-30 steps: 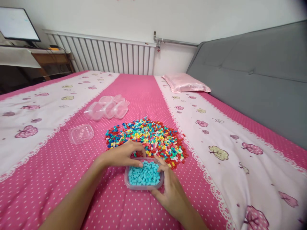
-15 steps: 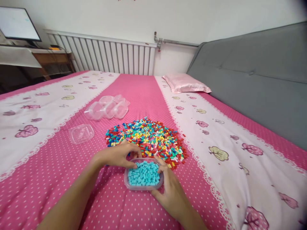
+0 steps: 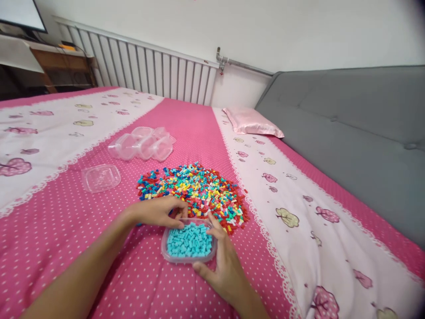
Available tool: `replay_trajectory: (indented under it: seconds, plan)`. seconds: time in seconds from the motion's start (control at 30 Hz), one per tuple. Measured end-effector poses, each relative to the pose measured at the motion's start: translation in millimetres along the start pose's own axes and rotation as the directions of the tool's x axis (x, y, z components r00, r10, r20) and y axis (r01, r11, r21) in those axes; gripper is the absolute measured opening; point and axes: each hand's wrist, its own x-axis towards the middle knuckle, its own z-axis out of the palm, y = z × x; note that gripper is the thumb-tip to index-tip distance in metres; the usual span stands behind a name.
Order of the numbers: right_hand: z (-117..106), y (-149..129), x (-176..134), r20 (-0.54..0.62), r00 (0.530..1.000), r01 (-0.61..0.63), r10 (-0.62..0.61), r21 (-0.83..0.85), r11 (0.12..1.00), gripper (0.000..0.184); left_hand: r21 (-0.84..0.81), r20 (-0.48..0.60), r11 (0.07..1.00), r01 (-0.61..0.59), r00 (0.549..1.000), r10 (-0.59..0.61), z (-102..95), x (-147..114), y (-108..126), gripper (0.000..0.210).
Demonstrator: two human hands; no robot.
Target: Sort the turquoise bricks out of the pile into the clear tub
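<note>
A clear plastic container filled with light blue toy bricks sits low on the bed. My left hand grips its far left rim, thumb over the edge and fingers curled behind. Around the right side wraps my right hand, its fingers on the rim and its thumb at the near right corner. Directly behind the container spreads a pile of small mixed-colour toy bricks, in red, yellow, blue, green and white. The left fingertips are partly hidden at the pile's near edge.
A clear lid lies flat left of the pile. Several clear containers are clustered farther back. A pink pillow rests near the grey headboard. A radiator lines the wall beyond the pink bedspread.
The camera view has turned and tilted, so the bed, pile and container appear farther left. Both hands keep their hold on the container.
</note>
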Motion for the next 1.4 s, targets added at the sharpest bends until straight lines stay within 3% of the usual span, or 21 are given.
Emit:
replay_trajectory:
  seconds: [0.23,0.4,0.53,0.7,0.8,0.87,0.97,1.07,1.1,1.2,1.4]
  plan:
    - [-10,3,-3,0.017,1.0,0.005,-0.007,0.1,0.995,0.073,-0.09,-0.025,0.992,-0.093,0.996,0.091,8.4,3,-16,0.036]
    - [0,6,-3,0.037,0.999,0.037,-0.038,0.01,0.999,0.066,-0.074,-0.081,0.986,-0.148,0.987,0.142,11.9,5,-20,0.044]
    - [5,7,0,0.021,0.997,0.074,-0.074,-0.03,0.997,0.068,0.009,-0.247,0.986,-0.165,0.955,0.162,4.1,3,-11,0.058]
    - [8,9,4,-0.005,0.992,0.127,-0.128,-0.064,0.99,0.062,0.11,-0.472,0.987,-0.114,0.868,0.153,-1.5,-14,15,0.063]
    - [10,8,6,-0.019,0.99,0.142,-0.143,-0.039,0.989,0.057,0.123,-0.556,0.99,-0.062,0.822,0.121,17.4,-40,25,0.055]
    - [13,3,6,-0.032,0.989,0.141,-0.141,-0.013,0.99,0.058,0.102,-0.561,0.994,-0.039,0.823,0.089,41.1,-61,22,0.056]
    - [16,-9,11,-0.043,0.987,0.156,-0.154,0.027,0.987,0.065,0.012,-0.55,0.999,-0.031,0.834,0.033,82.9,-87,7,0.094]
    - [20,-17,23,-0.011,0.98,0.198,-0.198,0.088,0.976,0.066,-0.119,-0.617,0.988,-0.102,0.787,0.007,113.8,-94,-11,0.117]
    - [22,-18,28,-0.001,0.978,0.208,-0.209,0.119,0.971,0.065,-0.157,-0.675,0.981,-0.117,0.738,-0.02,119.5,-92,-16,0.11]
    - [28,-14,36,-0.018,0.98,0.197,-0.198,0.229,0.953,0.062,-0.194,-0.747,0.977,-0.093,0.659,-0.086,125.7,-83,-21,0.086]
    - [42,-1,21,-0.106,0.993,0.096,-0.057,0.408,0.908,0.083,-0.172,-0.795,0.984,-0.057,0.598,-0.104,136.0,-78,-17,0.074]
